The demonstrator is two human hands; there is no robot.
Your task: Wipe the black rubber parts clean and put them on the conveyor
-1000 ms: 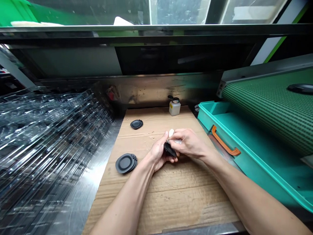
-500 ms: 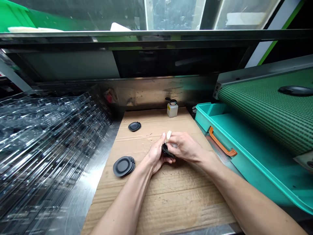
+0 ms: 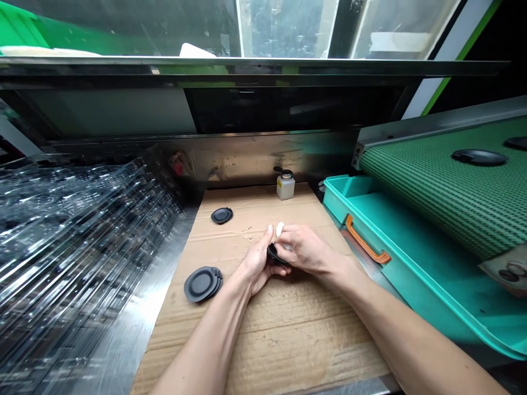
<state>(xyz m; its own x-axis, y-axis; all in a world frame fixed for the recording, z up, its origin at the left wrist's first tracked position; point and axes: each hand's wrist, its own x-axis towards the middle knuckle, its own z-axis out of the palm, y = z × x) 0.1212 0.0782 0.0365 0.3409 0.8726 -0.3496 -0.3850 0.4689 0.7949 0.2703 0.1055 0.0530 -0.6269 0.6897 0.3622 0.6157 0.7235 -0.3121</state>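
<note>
Over the middle of the cardboard sheet, my left hand grips a small black round part, thumb pointing up. My right hand is closed around a small white piece, its fingertips against the black part. Part of the black piece is hidden by my fingers. Left of my hands lies a stack of black round lids. Farther back sits a smaller black lid pile. A white bottle with a dark cap stands at the sheet's back edge.
Clear plastic trays are piled on the left. A teal bin with an orange handle stands on the right. Above it runs a green conveyor belt carrying black lids. A metal ledge crosses the back.
The whole view has shifted slightly, so the bench items appear a little farther left. A second black lid now shows on the belt. Both hands keep nearly the same hold.
</note>
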